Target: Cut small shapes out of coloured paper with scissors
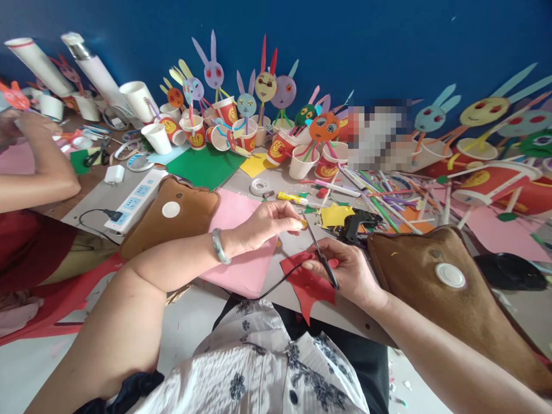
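My left hand (269, 223), with a bangle on its wrist, pinches a small yellow-orange piece of paper (303, 223). In my right hand (347, 265) is a pair of scissors (321, 253) with dark handles, its blades pointing up and left beside the small piece. Whether the blades touch the piece I cannot tell. Below the scissors a cut red sheet of paper (308, 287) lies at the table edge. A pink sheet (245, 270) lies under my left forearm. Just beyond my hands are a yellow glue stick (292, 198) and a jagged yellow paper scrap (337, 216).
Paper cups with rabbit-faced paper figures (245, 106) line the blue wall. A black glue gun (360, 223) and several coloured pens (379, 195) lie beyond my right hand. Brown cushions (172, 215) flank me. A power strip (140, 201) and another person's arm (43, 167) are at left.
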A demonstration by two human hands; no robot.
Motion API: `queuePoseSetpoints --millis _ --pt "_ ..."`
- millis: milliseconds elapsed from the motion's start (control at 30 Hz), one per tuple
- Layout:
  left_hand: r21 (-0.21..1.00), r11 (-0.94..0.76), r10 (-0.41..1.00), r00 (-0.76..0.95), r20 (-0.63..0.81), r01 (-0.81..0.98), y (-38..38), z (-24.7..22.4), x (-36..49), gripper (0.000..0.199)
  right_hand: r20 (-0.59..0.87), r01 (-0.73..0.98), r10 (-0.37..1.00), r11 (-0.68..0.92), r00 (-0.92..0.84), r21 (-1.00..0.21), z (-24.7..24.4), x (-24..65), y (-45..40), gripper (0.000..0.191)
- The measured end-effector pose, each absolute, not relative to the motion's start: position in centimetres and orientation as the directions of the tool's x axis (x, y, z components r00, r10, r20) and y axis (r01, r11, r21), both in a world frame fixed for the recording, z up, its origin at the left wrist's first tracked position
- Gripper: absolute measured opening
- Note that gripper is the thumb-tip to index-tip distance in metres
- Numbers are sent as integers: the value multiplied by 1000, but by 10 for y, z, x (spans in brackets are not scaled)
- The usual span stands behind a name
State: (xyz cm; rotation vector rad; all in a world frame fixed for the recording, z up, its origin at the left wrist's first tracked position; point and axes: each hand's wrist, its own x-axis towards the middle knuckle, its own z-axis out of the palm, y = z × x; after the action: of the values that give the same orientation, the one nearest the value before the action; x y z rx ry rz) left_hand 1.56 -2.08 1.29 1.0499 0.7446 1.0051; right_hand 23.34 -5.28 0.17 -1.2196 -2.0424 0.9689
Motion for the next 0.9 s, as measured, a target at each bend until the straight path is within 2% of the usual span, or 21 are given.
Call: queuePoseSetpoints --millis 333,500,900 --pt "966 112 907 422 -4 -231 -23 17 14 24 118 478 901 329 -418 -815 1 232 -54 30" --pt "978 43 915 402 43 -202 -24 15 14 18 107 482 902 320 -418 -816 1 233 -54 32" --pt "978 40 923 383 42 -202 -24 15 14 13 87 480 903 302 -420 -824 1 233 -54 33"
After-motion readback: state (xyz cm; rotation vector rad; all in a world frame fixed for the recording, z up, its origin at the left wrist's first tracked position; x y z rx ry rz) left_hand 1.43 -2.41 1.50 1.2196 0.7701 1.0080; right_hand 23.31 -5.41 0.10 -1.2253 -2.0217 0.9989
